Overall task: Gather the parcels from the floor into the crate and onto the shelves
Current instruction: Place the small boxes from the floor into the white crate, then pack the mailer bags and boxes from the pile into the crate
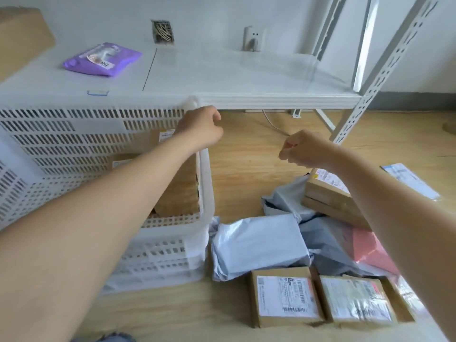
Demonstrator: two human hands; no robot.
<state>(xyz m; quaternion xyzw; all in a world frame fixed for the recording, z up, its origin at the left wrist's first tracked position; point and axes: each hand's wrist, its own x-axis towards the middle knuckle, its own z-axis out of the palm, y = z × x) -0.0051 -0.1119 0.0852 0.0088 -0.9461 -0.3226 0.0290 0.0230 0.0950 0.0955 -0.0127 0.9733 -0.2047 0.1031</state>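
Note:
The white slatted crate (74, 134) stands on the floor at left, with brown cardboard boxes (180, 191) inside it. My left hand (201, 127) hovers over the crate's far right corner with its fingers curled and nothing visible in it; I cannot tell whether it touches the rim. My right hand (303, 151) hangs above the floor with curled fingers and holds nothing. On the floor lie grey poly-bag parcels (259, 243), a pink bag (370, 250), a cardboard box (328, 193), and two labelled boxes (286, 297) (355, 302) nearest me.
The white shelf board (246, 75) runs across the back, with a purple parcel (102, 59) and a large brown box (22, 35) on it. A slotted shelf upright (377, 70) rises at right. A flat labelled envelope (409, 181) lies on the wooden floor.

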